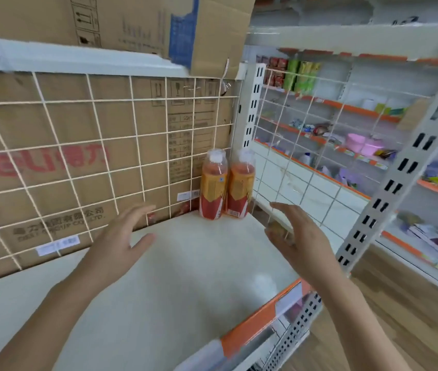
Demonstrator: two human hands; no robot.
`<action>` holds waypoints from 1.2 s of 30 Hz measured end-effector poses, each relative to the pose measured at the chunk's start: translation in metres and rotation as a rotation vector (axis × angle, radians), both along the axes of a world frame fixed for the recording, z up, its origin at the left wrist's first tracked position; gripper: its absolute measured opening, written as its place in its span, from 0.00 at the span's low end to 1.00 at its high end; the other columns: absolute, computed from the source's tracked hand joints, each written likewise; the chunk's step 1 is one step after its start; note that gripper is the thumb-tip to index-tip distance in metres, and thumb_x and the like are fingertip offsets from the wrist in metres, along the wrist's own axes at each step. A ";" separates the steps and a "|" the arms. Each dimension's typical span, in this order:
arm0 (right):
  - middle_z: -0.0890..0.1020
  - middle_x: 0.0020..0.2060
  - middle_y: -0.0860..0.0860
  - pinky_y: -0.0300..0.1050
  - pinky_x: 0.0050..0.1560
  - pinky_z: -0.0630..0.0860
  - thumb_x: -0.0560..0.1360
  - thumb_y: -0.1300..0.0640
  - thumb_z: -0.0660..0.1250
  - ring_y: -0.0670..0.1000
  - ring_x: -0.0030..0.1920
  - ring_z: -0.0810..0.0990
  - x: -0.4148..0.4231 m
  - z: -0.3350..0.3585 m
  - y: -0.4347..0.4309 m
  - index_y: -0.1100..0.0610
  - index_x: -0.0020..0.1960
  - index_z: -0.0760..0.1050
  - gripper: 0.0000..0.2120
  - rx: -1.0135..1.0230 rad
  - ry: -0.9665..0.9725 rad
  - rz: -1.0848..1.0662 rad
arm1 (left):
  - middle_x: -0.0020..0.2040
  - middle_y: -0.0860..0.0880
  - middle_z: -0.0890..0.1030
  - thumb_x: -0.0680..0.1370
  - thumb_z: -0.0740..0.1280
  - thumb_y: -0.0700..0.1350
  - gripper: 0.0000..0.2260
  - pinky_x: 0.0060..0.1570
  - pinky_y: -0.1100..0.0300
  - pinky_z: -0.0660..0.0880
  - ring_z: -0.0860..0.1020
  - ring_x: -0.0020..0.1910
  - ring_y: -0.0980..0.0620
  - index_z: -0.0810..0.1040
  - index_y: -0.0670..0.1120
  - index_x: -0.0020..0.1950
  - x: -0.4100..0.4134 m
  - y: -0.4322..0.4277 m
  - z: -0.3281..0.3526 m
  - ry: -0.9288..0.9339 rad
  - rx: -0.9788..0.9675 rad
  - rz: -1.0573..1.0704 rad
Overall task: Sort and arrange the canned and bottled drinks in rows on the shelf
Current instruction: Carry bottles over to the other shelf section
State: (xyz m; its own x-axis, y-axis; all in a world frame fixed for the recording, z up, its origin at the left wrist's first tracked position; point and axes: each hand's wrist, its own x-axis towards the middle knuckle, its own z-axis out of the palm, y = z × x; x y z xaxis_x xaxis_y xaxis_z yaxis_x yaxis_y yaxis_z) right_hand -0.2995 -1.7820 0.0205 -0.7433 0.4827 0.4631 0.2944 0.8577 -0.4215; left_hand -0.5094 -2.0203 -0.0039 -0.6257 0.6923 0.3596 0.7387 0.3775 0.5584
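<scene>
Two orange drink bottles with white caps stand upright side by side in the back right corner of the white shelf (185, 277): the left bottle (213, 186) and the right bottle (240, 187). They touch each other. My left hand (121, 236) hovers over the shelf, fingers straight and spread, a short way in front and left of the bottles. My right hand (296, 236) is held with its fingers extended, just right of the bottles near the side grid. Neither hand holds anything.
A white wire grid (100, 156) backs the shelf, with cardboard boxes (52, 135) behind it. Another wire grid (292, 145) closes the right side. An orange price strip (263, 317) edges the shelf front. Shelves of goods (373, 135) stand across the aisle.
</scene>
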 end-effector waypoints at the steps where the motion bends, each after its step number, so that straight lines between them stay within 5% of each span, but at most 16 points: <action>1: 0.76 0.59 0.47 0.40 0.46 0.67 0.75 0.51 0.67 0.51 0.57 0.76 -0.010 0.001 0.015 0.52 0.67 0.69 0.21 -0.025 0.001 0.010 | 0.64 0.60 0.69 0.78 0.65 0.48 0.18 0.57 0.62 0.63 0.68 0.63 0.58 0.68 0.57 0.67 -0.004 0.019 0.001 -0.045 0.021 0.009; 6: 0.69 0.69 0.48 0.45 0.59 0.70 0.75 0.50 0.67 0.48 0.63 0.72 -0.070 0.001 0.066 0.50 0.73 0.59 0.30 -0.228 0.007 0.039 | 0.68 0.53 0.69 0.77 0.67 0.46 0.25 0.63 0.57 0.65 0.67 0.68 0.53 0.63 0.52 0.71 -0.022 0.105 0.002 -0.301 0.088 0.063; 10: 0.64 0.71 0.51 0.48 0.63 0.69 0.75 0.54 0.67 0.51 0.66 0.69 -0.120 -0.002 0.087 0.53 0.76 0.51 0.36 -0.316 0.058 0.044 | 0.72 0.46 0.65 0.75 0.69 0.44 0.32 0.60 0.65 0.61 0.66 0.69 0.50 0.57 0.44 0.74 -0.034 0.163 0.002 -0.360 0.062 0.096; 12: 0.65 0.71 0.51 0.51 0.64 0.70 0.74 0.54 0.67 0.52 0.67 0.68 -0.142 -0.003 0.094 0.52 0.76 0.49 0.38 -0.358 0.105 0.048 | 0.69 0.47 0.67 0.74 0.70 0.41 0.33 0.52 0.74 0.62 0.68 0.62 0.55 0.58 0.42 0.74 -0.036 0.185 0.003 -0.371 0.080 0.092; 14: 0.65 0.71 0.51 0.56 0.63 0.71 0.74 0.54 0.68 0.53 0.67 0.69 -0.160 -0.006 0.101 0.51 0.76 0.47 0.40 -0.385 0.119 0.051 | 0.60 0.51 0.69 0.72 0.72 0.41 0.31 0.50 0.71 0.64 0.69 0.57 0.56 0.61 0.42 0.71 -0.037 0.203 0.003 -0.379 0.126 0.125; 17: 0.69 0.69 0.52 0.55 0.63 0.71 0.72 0.53 0.69 0.54 0.65 0.71 -0.177 -0.011 0.110 0.53 0.75 0.53 0.38 -0.395 0.075 0.023 | 0.55 0.52 0.71 0.68 0.76 0.43 0.33 0.53 0.62 0.69 0.73 0.56 0.53 0.62 0.43 0.68 -0.041 0.222 -0.004 -0.398 0.225 0.203; 22: 0.75 0.50 0.46 0.54 0.55 0.77 0.69 0.49 0.72 0.51 0.52 0.78 -0.186 -0.021 0.116 0.51 0.60 0.64 0.25 -0.600 0.086 0.017 | 0.59 0.46 0.76 0.65 0.78 0.46 0.36 0.57 0.52 0.74 0.76 0.57 0.48 0.62 0.44 0.65 -0.044 0.238 -0.016 -0.384 0.278 0.306; 30: 0.77 0.49 0.46 0.45 0.47 0.75 0.69 0.47 0.72 0.48 0.48 0.78 -0.178 -0.024 0.122 0.53 0.60 0.66 0.25 -0.613 0.073 0.085 | 0.57 0.51 0.76 0.65 0.77 0.44 0.36 0.52 0.59 0.73 0.76 0.53 0.53 0.62 0.48 0.66 -0.039 0.224 -0.021 -0.392 0.302 0.283; 36: 0.81 0.46 0.43 0.52 0.51 0.79 0.62 0.44 0.74 0.45 0.47 0.81 -0.160 -0.030 0.096 0.47 0.54 0.72 0.23 -0.647 0.063 0.167 | 0.52 0.55 0.76 0.64 0.77 0.43 0.35 0.51 0.61 0.73 0.76 0.50 0.56 0.63 0.50 0.65 -0.019 0.178 -0.019 -0.375 0.290 0.239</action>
